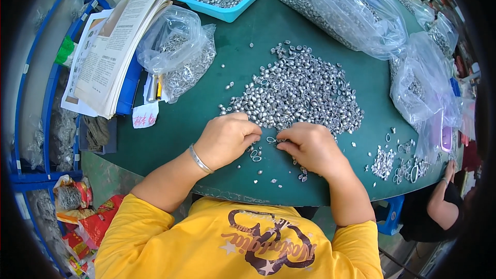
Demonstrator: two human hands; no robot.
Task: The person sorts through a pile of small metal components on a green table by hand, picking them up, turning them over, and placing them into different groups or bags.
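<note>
A heap of small silver-grey metal pieces (310,88), rounded and hollow like little oval cups, covers the middle of the green table. At its near edge my left hand (225,139) is closed, thumb and forefinger pinched together; whatever they hold is too small or hidden to make out. Just to the right, my right hand (312,147) is pinched at the tip of a small oval metal ring (270,140). Between my hands and my body lie a few loose oval rings (255,155) and single pieces. Below my right palm sits a small cluster of pieces (302,172).
A blue plastic basket (191,3) of metal pieces stands at the back. Clear bags of parts (330,8) lie behind and right; another bag (178,67) is left, beside an open book (111,46). Sorted small parts (383,163) lie right. Another person's arm (444,201) rests at the right edge.
</note>
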